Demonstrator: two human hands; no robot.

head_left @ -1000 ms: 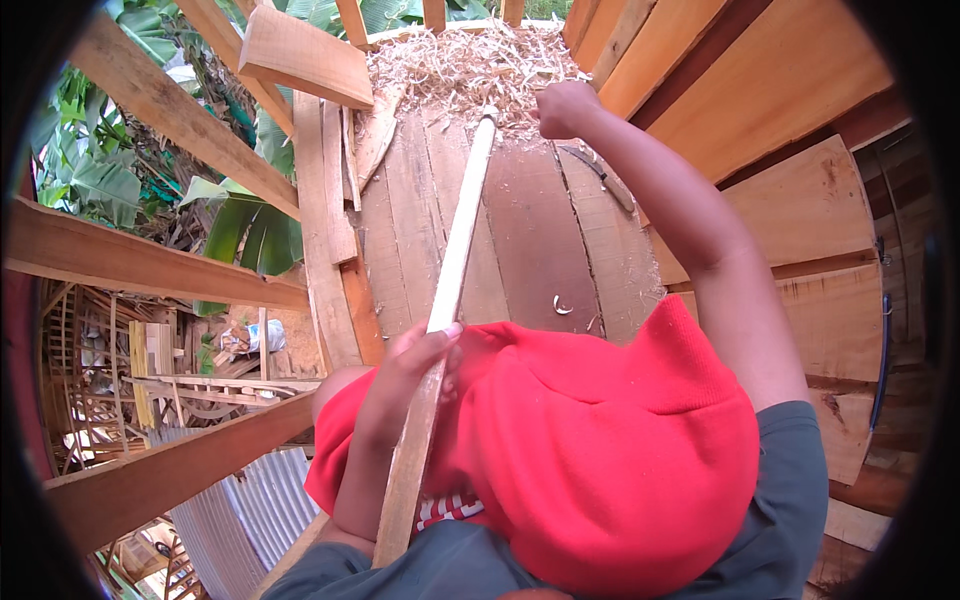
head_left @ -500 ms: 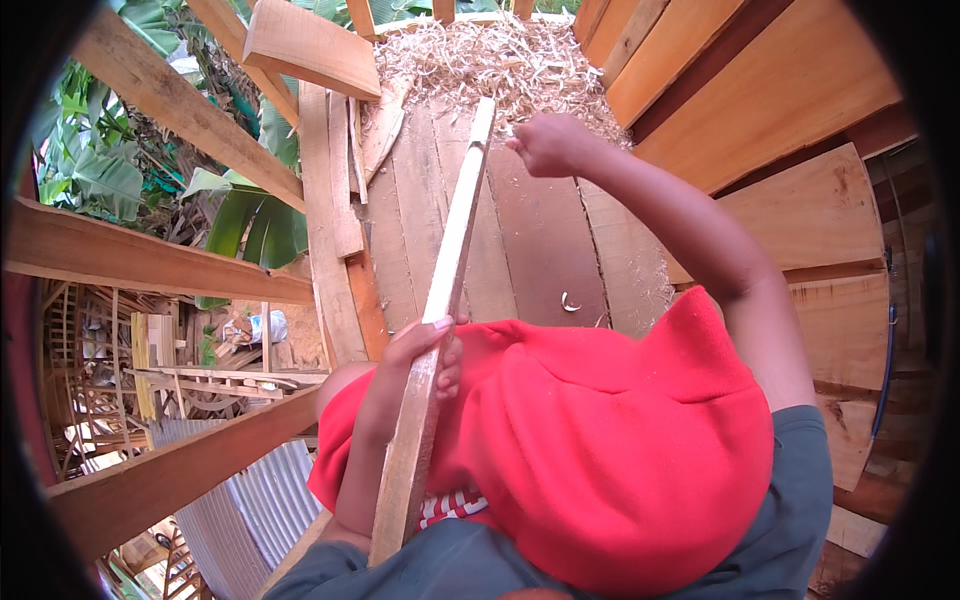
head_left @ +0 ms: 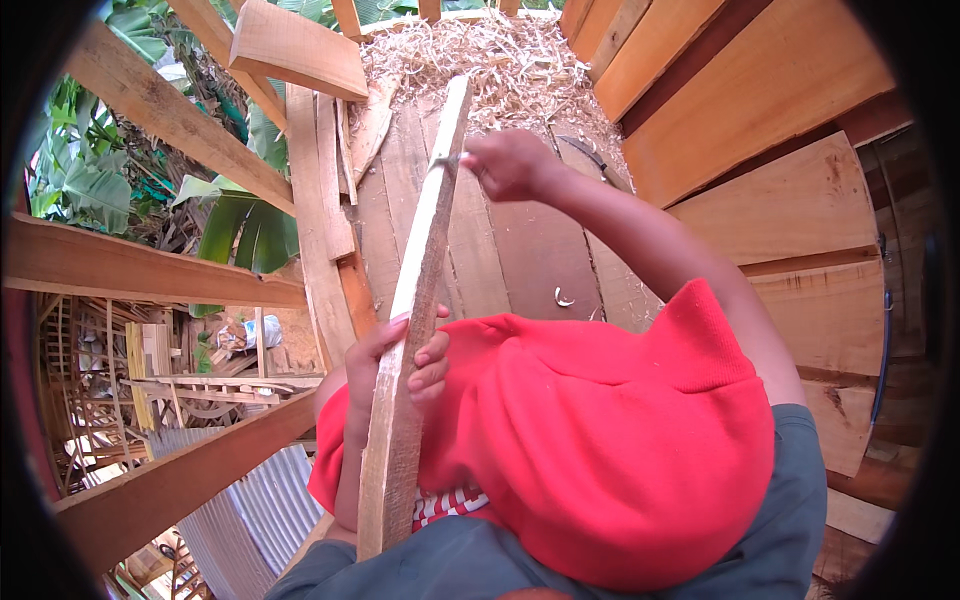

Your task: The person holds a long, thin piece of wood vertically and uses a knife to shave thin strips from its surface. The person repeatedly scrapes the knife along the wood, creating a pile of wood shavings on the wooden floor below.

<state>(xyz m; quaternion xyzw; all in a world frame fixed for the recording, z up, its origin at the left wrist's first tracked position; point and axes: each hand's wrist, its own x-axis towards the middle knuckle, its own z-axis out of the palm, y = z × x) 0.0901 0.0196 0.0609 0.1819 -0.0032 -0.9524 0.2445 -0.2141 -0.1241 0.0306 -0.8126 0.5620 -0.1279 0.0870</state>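
Note:
A long squared wooden stick point(head_left: 412, 270) slants up and away from my lap, its upper face pale and freshly cut. My left hand point(head_left: 400, 360) wraps round its lower half, thumb on top and fingers on the right side. Nearer the far end, my right hand point(head_left: 512, 165) is closed in a fist beside the stick. A small knife-like blade point(head_left: 446, 159) sticks out of that fist and lies across the pale face; its handle is hidden in the fingers. Red cloth point(head_left: 590, 430) covers my lap below the stick.
Wood shavings point(head_left: 480, 65) are heaped at the far end of the plank floor point(head_left: 540, 250). A dark curved object point(head_left: 590, 152) lies on the floor past my right forearm. A thick wood block point(head_left: 298, 50) stands far left. Boards wall the right; open beams point(head_left: 150, 255) line the left.
My right hand has moved left and slightly nearer, bringing the blade down along the stick. The stick has shifted left, with my left hand still round it. The dark curved object has come into sight.

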